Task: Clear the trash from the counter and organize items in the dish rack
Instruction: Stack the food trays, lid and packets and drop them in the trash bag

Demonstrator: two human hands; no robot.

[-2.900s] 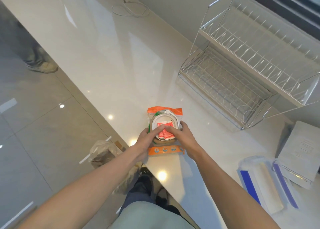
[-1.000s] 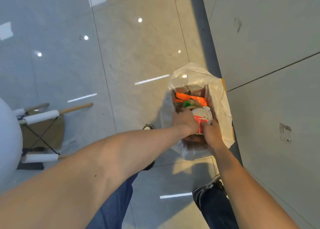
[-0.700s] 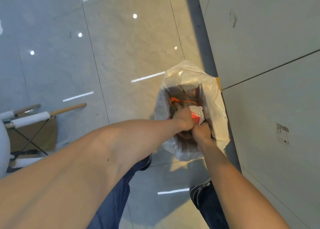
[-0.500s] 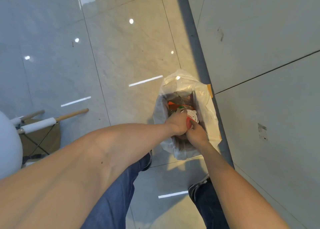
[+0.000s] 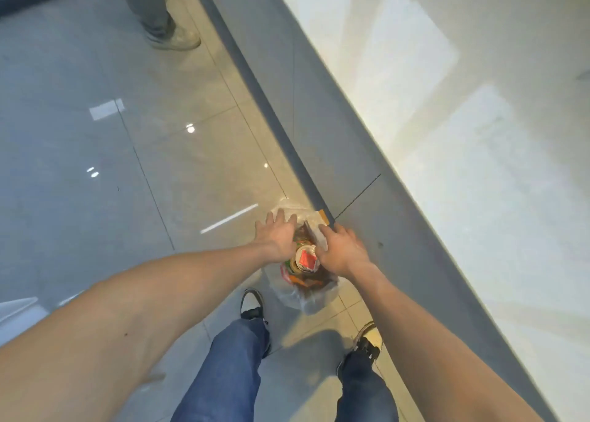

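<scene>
A clear plastic trash bag (image 5: 311, 298) stands on the floor against the grey counter front. Inside it lies the white round cup lid with red sachets (image 5: 307, 258) among orange and green wrappers (image 5: 295, 278). My left hand (image 5: 277, 234) hovers over the bag's left rim with fingers spread and nothing in it. My right hand (image 5: 343, 250) is over the bag's right rim, fingers loosely apart; whether it touches the bag's edge is unclear. The dish rack is out of view.
The white countertop (image 5: 479, 128) runs along the right, above its grey front panel (image 5: 360, 179). My feet (image 5: 252, 303) stand just before the bag. Another person's shoe (image 5: 174, 37) is on the tiled floor at the top.
Both hands have let go of the lid and wrappers, which now lie in the bag, and have risen above its rim. My head has lifted, bringing the countertop into view.
</scene>
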